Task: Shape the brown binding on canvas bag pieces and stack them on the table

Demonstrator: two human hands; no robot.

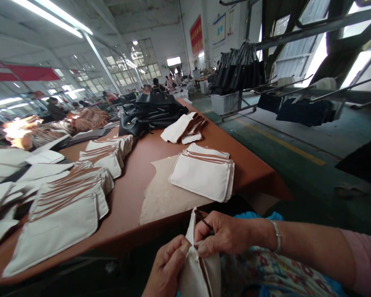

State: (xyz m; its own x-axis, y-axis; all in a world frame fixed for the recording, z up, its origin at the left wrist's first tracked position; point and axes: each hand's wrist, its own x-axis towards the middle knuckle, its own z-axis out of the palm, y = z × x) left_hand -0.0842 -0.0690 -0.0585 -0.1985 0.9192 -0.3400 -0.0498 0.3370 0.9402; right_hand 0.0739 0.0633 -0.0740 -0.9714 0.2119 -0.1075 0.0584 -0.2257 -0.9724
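Note:
Over my lap, just off the table's front edge, I hold a cream fabric pouch [198, 274] with brown lining showing at its open edge. My left hand [170, 264] is closed, thumb and fingers pinching the pouch's edge. My right hand [221, 233] pinches the same edge close to the left fingertips. A thin dark tool [204, 221] lies in the right fingers; its working end is hidden, so its kind is unclear. On the table beyond the hands rests a stack of similar cream pouches [200, 173], partly over a sheet of brown cardboard [160, 196].
The brown table [126, 206] bears rows of cream pouches [62, 231] at left, folded cream pieces [181, 128] and a heap of black bags [154, 111] farther back. Black bags [239, 74] hang from a rack at right. People [157, 86] sit in the background.

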